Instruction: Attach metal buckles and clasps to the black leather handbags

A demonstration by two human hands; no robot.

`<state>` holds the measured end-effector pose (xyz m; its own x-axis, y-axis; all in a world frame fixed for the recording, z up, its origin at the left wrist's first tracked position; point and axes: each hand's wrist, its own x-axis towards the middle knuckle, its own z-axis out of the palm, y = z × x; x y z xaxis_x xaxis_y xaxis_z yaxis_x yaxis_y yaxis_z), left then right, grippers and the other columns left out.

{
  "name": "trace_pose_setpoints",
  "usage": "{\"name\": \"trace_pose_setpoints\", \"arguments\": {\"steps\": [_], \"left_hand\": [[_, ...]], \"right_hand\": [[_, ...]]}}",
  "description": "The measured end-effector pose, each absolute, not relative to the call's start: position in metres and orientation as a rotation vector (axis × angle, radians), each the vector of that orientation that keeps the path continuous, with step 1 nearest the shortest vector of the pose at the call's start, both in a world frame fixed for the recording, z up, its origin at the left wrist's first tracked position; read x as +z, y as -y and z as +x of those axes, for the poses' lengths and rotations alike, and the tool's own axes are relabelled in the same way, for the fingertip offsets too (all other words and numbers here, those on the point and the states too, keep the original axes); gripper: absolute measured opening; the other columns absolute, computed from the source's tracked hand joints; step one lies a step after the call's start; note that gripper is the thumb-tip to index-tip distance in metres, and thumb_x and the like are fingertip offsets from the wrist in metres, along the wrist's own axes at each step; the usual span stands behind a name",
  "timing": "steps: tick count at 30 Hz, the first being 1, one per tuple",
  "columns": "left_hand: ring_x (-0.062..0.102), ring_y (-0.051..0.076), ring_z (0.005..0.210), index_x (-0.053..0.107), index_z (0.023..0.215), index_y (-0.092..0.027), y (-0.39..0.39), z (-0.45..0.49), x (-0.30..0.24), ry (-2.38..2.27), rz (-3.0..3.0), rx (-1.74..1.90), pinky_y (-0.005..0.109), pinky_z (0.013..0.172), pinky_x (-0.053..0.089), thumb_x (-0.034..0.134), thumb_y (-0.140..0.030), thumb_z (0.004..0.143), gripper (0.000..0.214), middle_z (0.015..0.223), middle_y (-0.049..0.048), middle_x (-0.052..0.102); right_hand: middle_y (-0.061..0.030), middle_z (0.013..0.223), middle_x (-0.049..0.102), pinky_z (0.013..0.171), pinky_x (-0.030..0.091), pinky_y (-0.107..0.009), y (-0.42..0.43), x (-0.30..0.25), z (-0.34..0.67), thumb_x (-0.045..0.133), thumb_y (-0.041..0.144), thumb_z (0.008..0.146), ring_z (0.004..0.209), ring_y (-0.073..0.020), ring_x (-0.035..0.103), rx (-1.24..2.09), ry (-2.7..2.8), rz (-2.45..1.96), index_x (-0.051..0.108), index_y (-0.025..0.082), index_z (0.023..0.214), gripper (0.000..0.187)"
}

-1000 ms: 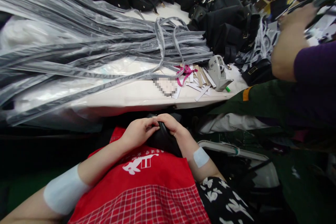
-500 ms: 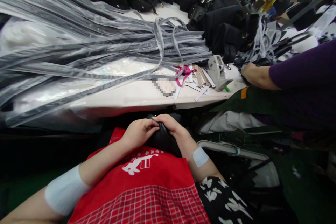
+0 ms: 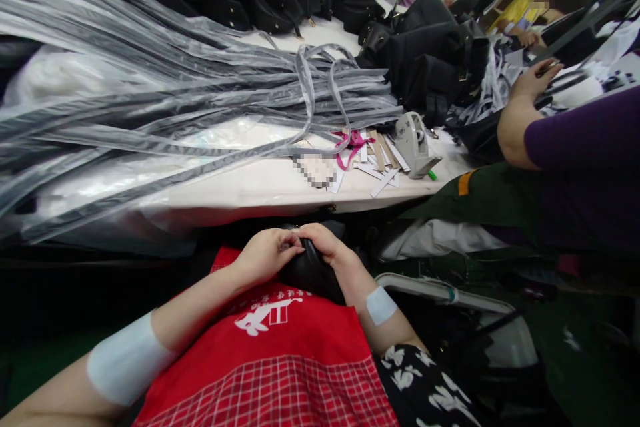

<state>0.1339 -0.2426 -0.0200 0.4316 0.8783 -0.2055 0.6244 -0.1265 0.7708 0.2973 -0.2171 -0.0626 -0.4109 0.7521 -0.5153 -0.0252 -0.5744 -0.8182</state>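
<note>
In my lap, against the red apron (image 3: 280,320), lies a smooth black leather-like piece (image 3: 313,273), perhaps part of a bag; its full shape is hidden by my hands and the dark surroundings. My left hand (image 3: 267,253) is closed, thumb and fingers pinched together at the piece's upper edge. Whatever tiny item may sit between those fingertips is too small to make out. My right hand (image 3: 323,241) wraps over the top of the black piece and grips it, its fingertips meeting those of the left hand.
Ahead is a white-covered table (image 3: 240,183) with long plastic-wrapped straps (image 3: 200,100), black bags (image 3: 425,47), a tape dispenser (image 3: 414,143), paper strips (image 3: 383,173) and a pink ribbon (image 3: 354,141). A co-worker's purple sleeve (image 3: 580,130) is close on the right. A chair frame (image 3: 445,290) stands lower right.
My hands stay nearly in place on the black piece. The co-worker's hand on the right has risen and moved away from the table edge. The view has tilted slightly upward.
</note>
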Motion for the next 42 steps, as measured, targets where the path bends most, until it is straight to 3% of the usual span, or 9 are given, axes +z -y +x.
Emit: {"name": "trace_pose_setpoints", "arguments": {"steps": [5,9,13,16,19,32,39,42], "left_hand": [[0.057,0.015,0.063,0.064,0.075,-0.020,0.239,0.121,-0.009,-1.115,1.866,0.280,0.025,0.060,0.041,0.056,-0.037,0.083,0.021,0.070,0.0000,0.066],[0.054,0.013,0.062,0.059,0.077,-0.017,0.232,0.099,-0.005,-1.077,1.627,0.369,0.024,0.060,0.043,0.055,-0.043,0.084,0.027,0.068,-0.0007,0.060],[0.050,0.011,0.058,0.058,0.081,-0.016,0.228,0.086,-0.010,-1.106,1.475,0.462,0.022,0.054,0.039,0.056,-0.049,0.083,0.033,0.066,-0.0018,0.056],[0.049,0.011,0.056,0.064,0.084,-0.015,0.229,0.092,-0.010,-1.126,1.598,0.413,0.022,0.054,0.038,0.062,-0.046,0.079,0.031,0.063,-0.0020,0.057],[0.051,0.012,0.054,0.071,0.088,-0.018,0.231,0.105,-0.007,-1.211,1.853,0.320,0.023,0.055,0.037,0.066,-0.039,0.077,0.025,0.061,-0.0017,0.059],[0.057,0.014,0.061,0.072,0.075,-0.018,0.238,0.110,-0.018,-1.361,1.881,0.419,0.023,0.059,0.040,0.064,-0.033,0.079,0.018,0.068,0.0022,0.066],[0.043,0.008,0.054,0.058,0.069,-0.014,0.241,0.102,-0.003,-0.844,1.292,0.348,0.020,0.052,0.034,0.069,-0.042,0.075,0.030,0.061,-0.0025,0.053],[0.037,0.007,0.053,0.054,0.075,-0.015,0.238,0.095,0.005,-0.756,1.071,0.510,0.018,0.049,0.030,0.067,-0.042,0.079,0.030,0.062,-0.0040,0.047]], "right_hand": [[0.0053,0.050,0.049,0.048,0.031,-0.024,0.214,-0.051,0.312,0.061,0.061,0.075,0.046,-0.0086,0.041,1.975,1.220,-1.293,0.054,0.018,0.061,0.046],[0.0042,0.059,0.050,0.055,0.033,-0.024,0.226,-0.031,0.349,0.048,0.062,0.086,0.054,-0.0095,0.046,1.406,1.683,-1.520,0.050,0.020,0.067,0.046],[0.0043,0.067,0.052,0.058,0.033,-0.024,0.255,-0.012,0.382,0.064,0.057,0.077,0.061,-0.0109,0.047,1.157,2.016,-1.711,0.051,0.020,0.077,0.039],[0.0019,0.079,0.056,0.064,0.036,-0.026,0.274,-0.007,0.385,0.076,0.059,0.064,0.070,-0.0137,0.050,1.149,2.258,-1.662,0.053,0.020,0.082,0.049],[0.0007,0.082,0.054,0.067,0.038,-0.028,0.282,-0.010,0.380,0.076,0.064,0.060,0.074,-0.0152,0.050,1.071,2.379,-1.624,0.052,0.020,0.082,0.054],[-0.0020,0.088,0.056,0.075,0.043,-0.032,0.304,-0.009,0.385,0.078,0.057,0.062,0.082,-0.0198,0.055,0.849,2.404,-1.791,0.052,0.021,0.088,0.051],[-0.0091,0.090,0.059,0.077,0.045,-0.036,0.322,-0.010,0.381,0.059,0.064,0.079,0.087,-0.0257,0.056,0.567,2.582,-1.896,0.055,0.019,0.088,0.047],[-0.0114,0.092,0.063,0.078,0.046,-0.036,0.319,-0.017,0.371,0.053,0.062,0.084,0.090,-0.0269,0.059,0.510,2.676,-1.898,0.060,0.017,0.093,0.047]]}}
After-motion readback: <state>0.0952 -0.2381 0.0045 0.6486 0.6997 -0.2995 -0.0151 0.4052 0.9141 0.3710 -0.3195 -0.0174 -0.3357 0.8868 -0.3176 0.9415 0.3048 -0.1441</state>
